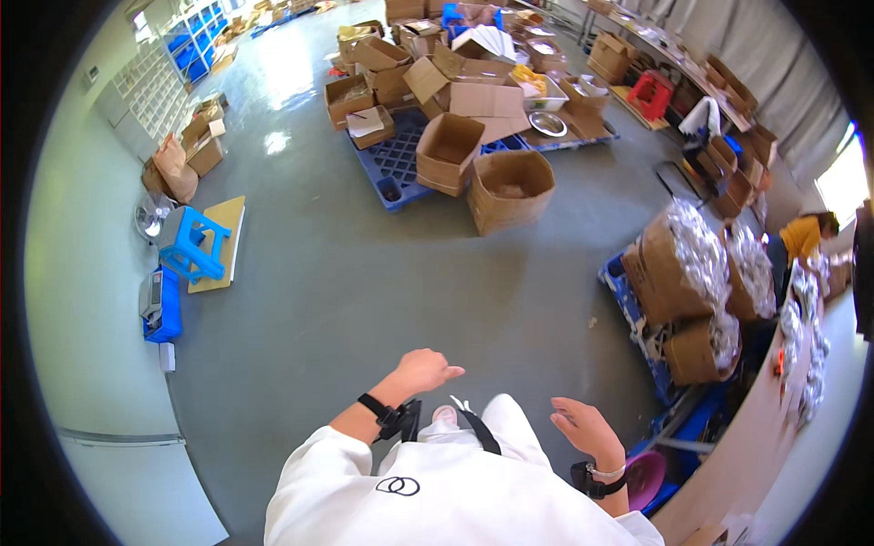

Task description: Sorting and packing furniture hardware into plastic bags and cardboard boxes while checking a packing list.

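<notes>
My left hand [422, 371] hangs over the floor in front of my body, its thumb held apart and its fingers loosely bent. Nothing shows in it. On the other side, my right hand [586, 428] is off to the right of my leg, fingers apart and empty. Each wrist wears a black strap with a small device; the left device [397, 419] is partly turned away. Neither hand touches anything. Nearest the right hand is a pink basin [645, 480], partly hidden by the wrist and forearm.
Ahead, open cardboard boxes [512, 189] stand on and beside a blue pallet [387, 162]. At right, another pallet [657, 364] bears boxes of clear plastic-wrapped items, beside a long table [742, 455]. A person in yellow [801, 238] bends there. A blue stool [193, 244] stands left.
</notes>
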`<state>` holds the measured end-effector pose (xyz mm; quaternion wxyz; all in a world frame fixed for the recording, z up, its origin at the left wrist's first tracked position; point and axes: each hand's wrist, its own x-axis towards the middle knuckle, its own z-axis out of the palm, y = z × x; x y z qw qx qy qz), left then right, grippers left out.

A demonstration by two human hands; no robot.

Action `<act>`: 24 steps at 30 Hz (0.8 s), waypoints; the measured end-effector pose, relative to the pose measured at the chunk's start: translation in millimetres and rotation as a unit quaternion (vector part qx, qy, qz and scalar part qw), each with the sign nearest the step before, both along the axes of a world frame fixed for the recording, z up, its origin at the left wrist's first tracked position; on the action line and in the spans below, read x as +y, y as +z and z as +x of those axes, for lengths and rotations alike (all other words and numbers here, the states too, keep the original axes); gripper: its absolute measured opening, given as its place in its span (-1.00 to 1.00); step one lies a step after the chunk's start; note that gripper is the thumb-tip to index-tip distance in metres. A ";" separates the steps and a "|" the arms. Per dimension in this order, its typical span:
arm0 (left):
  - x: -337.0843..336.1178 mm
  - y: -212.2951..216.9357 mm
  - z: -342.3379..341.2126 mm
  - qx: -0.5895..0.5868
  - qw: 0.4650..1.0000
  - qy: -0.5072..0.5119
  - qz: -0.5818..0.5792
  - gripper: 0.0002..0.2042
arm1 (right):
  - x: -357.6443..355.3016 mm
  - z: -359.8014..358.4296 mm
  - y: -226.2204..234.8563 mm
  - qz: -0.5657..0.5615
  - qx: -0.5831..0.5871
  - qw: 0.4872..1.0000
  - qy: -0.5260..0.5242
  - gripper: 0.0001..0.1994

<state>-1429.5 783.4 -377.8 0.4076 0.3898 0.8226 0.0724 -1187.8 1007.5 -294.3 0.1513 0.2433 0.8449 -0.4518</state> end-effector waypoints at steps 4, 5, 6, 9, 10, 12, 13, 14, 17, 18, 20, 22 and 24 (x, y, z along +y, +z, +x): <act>-16.8 -36.2 -112.4 0.077 0.996 0.054 0.010 -0.52 | 58.8 -132.9 -35.0 -0.002 -0.022 0.998 0.063 -0.64; -18.1 -42.7 -140.5 0.078 0.995 0.062 0.009 -0.52 | 79.6 -166.2 -49.7 0.043 -0.032 0.991 0.126 -0.64; -19.7 -43.8 -171.7 0.089 0.992 0.093 -0.007 -0.57 | 100.0 -202.1 -63.3 0.088 -0.038 0.978 0.186 -0.63; -27.6 -54.3 -250.9 0.129 0.971 0.198 -0.033 -0.65 | 160.9 -328.5 -121.4 0.131 -0.011 0.956 0.264 -0.67; -43.3 -55.0 -275.7 0.149 0.953 0.262 -0.043 -0.69 | 161.2 -383.2 -123.6 0.151 -0.028 0.949 0.277 -0.66; -66.5 -46.4 -319.0 0.150 0.939 0.304 -0.059 -0.71 | 163.5 -487.9 -118.0 0.158 -0.014 0.941 0.300 -0.66; -73.8 -44.7 -340.6 0.155 0.923 0.347 -0.063 -0.74 | 160.1 -541.6 -117.4 0.146 0.023 0.939 0.311 -0.65; -82.0 -40.2 -361.4 0.151 0.920 0.355 -0.068 -0.74 | 151.2 -595.8 -111.1 0.117 0.022 0.934 0.337 -0.65; -122.1 -38.7 -431.7 0.053 0.875 0.478 -0.047 -0.73 | 113.4 -736.3 -124.3 0.022 0.050 0.933 0.356 -0.66; -143.9 -50.6 -454.1 0.050 0.861 0.500 -0.079 -0.74 | 99.0 -779.8 -138.6 -0.042 0.080 0.936 0.342 -0.67; -187.4 -79.3 -507.7 0.046 0.847 0.516 -0.120 -0.73 | 69.6 -863.9 -172.1 -0.062 0.070 0.935 0.343 -0.65; -228.1 -104.6 -581.3 -0.036 0.816 0.547 -0.182 -0.68 | 40.6 -950.1 -204.7 -0.083 0.061 0.937 0.335 -0.64; -246.9 -111.9 -673.7 -0.010 0.830 0.523 -0.192 -0.67 | 24.8 -1018.4 -234.1 -0.168 -0.035 0.962 0.211 -0.63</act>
